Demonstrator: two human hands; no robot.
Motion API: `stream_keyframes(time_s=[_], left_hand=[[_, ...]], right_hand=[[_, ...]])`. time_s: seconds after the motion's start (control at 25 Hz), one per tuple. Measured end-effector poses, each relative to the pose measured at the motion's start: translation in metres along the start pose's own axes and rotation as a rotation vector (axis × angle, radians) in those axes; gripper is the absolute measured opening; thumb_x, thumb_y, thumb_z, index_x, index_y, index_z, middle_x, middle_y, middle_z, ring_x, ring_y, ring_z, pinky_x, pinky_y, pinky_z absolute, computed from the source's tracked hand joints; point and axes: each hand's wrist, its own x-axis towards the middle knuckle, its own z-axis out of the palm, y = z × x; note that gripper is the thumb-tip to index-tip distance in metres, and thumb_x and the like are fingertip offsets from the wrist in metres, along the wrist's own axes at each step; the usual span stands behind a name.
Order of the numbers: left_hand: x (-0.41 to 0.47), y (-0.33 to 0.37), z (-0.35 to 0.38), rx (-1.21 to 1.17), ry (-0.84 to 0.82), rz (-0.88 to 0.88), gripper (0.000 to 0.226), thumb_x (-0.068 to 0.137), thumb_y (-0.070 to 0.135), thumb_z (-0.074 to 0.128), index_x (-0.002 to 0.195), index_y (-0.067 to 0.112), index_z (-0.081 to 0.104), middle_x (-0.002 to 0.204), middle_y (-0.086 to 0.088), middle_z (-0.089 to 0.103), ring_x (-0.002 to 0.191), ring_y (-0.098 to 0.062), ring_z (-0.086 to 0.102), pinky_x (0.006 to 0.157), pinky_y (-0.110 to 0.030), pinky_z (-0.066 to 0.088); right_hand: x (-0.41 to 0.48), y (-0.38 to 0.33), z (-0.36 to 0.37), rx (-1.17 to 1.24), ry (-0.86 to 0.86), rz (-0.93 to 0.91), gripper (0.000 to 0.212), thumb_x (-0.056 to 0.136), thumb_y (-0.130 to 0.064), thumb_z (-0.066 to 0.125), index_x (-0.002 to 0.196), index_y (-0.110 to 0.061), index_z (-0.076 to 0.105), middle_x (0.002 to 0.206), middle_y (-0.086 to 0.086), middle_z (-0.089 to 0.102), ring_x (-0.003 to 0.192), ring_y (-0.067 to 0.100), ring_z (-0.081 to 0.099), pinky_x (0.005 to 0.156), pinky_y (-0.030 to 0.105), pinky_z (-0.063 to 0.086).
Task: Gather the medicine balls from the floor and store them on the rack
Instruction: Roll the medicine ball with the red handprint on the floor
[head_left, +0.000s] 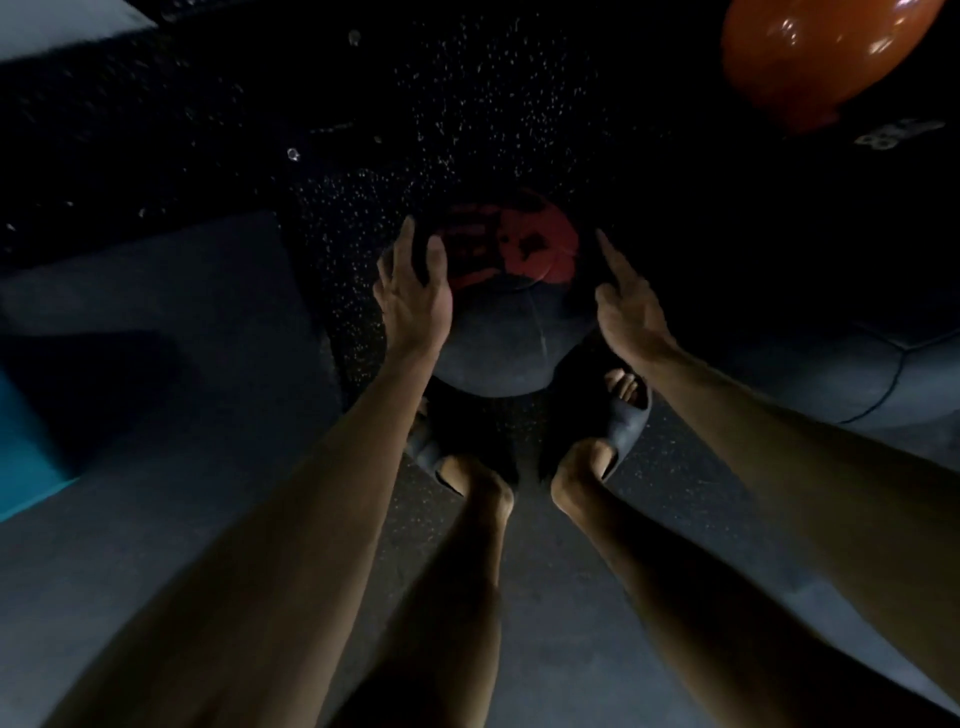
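A dark grey medicine ball with a red patch (511, 312) rests on the speckled black floor just beyond my feet. My left hand (415, 291) lies against its left side with fingers spread. My right hand (626, 306) sits at its right side, fingers stretched along the ball. Both hands flank the ball; whether they press it firmly is hard to tell in the dim light. A second dark grey medicine ball (852, 374) lies on the floor to the right.
A glossy orange ball (815, 57) sits at the top right above a dark object with pale lettering (898, 135). A grey mat (156, 291) and a teal edge (26, 467) lie to the left. My sandalled feet (597, 436) stand just behind the ball.
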Motion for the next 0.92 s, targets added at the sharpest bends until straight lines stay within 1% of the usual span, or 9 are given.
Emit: stream_keyframes(time_s=[0.04,0.12,0.24,0.32,0.36,0.52,0.68,0.8,0.92], left_hand=[[0.004,-0.007,-0.005,-0.034,-0.01,0.018,0.077,0.093,0.064,0.023,0.156,0.02,0.024,0.16,-0.005,0.026,0.147,-0.024,0.024,0.121,-0.043,0.021],[0.012,-0.015,-0.013,-0.147,-0.023,0.017,0.067,0.099,0.058,0.034,0.153,0.018,0.031,0.154,-0.002,0.038,0.141,-0.019,0.035,0.117,-0.035,0.029],[0.033,-0.005,-0.023,-0.335,-0.071,-0.068,0.061,0.097,0.058,0.047,0.146,0.023,0.04,0.14,0.007,0.049,0.126,-0.009,0.046,0.107,-0.026,0.038],[0.046,0.003,-0.029,-0.376,-0.101,-0.149,0.069,0.093,0.064,0.048,0.147,0.024,0.038,0.146,0.006,0.044,0.132,-0.013,0.042,0.109,-0.028,0.035],[0.052,0.009,-0.032,-0.369,-0.125,-0.172,0.072,0.092,0.067,0.047,0.149,0.025,0.035,0.15,0.004,0.04,0.136,-0.016,0.039,0.111,-0.031,0.032],[0.078,0.02,-0.034,-0.354,-0.23,-0.175,0.09,0.083,0.08,0.043,0.155,0.029,0.024,0.16,0.001,0.028,0.145,-0.022,0.03,0.116,-0.04,0.026],[0.094,0.008,-0.032,-0.389,-0.281,-0.141,0.097,0.072,0.095,0.032,0.152,0.04,0.031,0.161,0.007,0.027,0.147,-0.016,0.026,0.121,-0.045,0.02],[0.099,0.001,-0.026,-0.439,-0.352,-0.113,0.081,0.086,0.083,0.026,0.148,0.035,0.041,0.154,0.009,0.041,0.14,-0.01,0.037,0.121,-0.039,0.023],[0.107,0.011,-0.022,-0.439,-0.37,-0.111,0.092,0.077,0.09,0.031,0.146,0.032,0.045,0.15,0.005,0.046,0.138,-0.015,0.042,0.119,-0.041,0.027]], right_hand=[[0.008,0.002,-0.001,0.004,0.0,0.006,0.066,0.095,-0.016,0.037,0.157,-0.037,0.025,0.086,0.004,0.065,0.064,0.012,0.059,0.064,0.039,0.048],[0.021,0.002,0.0,-0.018,0.003,-0.008,0.066,0.093,-0.021,0.033,0.156,-0.041,0.026,0.098,0.017,0.07,0.076,0.033,0.065,0.071,0.047,0.053],[0.032,-0.007,0.008,0.026,0.077,0.007,0.057,0.101,-0.019,0.029,0.156,-0.03,0.031,0.118,0.012,0.066,0.092,0.025,0.064,0.086,0.035,0.05],[0.031,-0.012,0.02,0.098,0.166,0.049,0.051,0.105,-0.029,0.027,0.155,-0.017,0.035,0.145,0.011,0.052,0.128,0.026,0.053,0.107,0.031,0.04],[0.026,-0.012,0.027,0.144,0.196,0.078,0.053,0.107,-0.037,0.025,0.154,-0.014,0.035,0.151,0.011,0.046,0.137,0.026,0.045,0.111,0.027,0.034],[0.025,-0.005,0.05,0.278,0.256,0.124,0.062,0.107,-0.051,0.019,0.158,-0.016,0.023,0.162,0.01,0.03,0.148,0.026,0.03,0.117,0.026,0.024],[0.04,-0.008,0.047,0.343,0.298,0.157,0.062,0.108,-0.048,0.016,0.158,-0.013,0.023,0.161,0.012,0.03,0.149,0.026,0.028,0.117,0.024,0.023],[0.047,-0.015,0.036,0.386,0.33,0.183,0.06,0.108,-0.046,0.016,0.157,-0.012,0.024,0.159,0.007,0.033,0.147,0.022,0.031,0.106,0.013,0.024],[0.056,-0.02,0.027,0.428,0.323,0.188,0.06,0.108,-0.048,0.013,0.156,-0.016,0.029,0.159,0.004,0.036,0.146,0.019,0.033,0.103,0.013,0.026]])
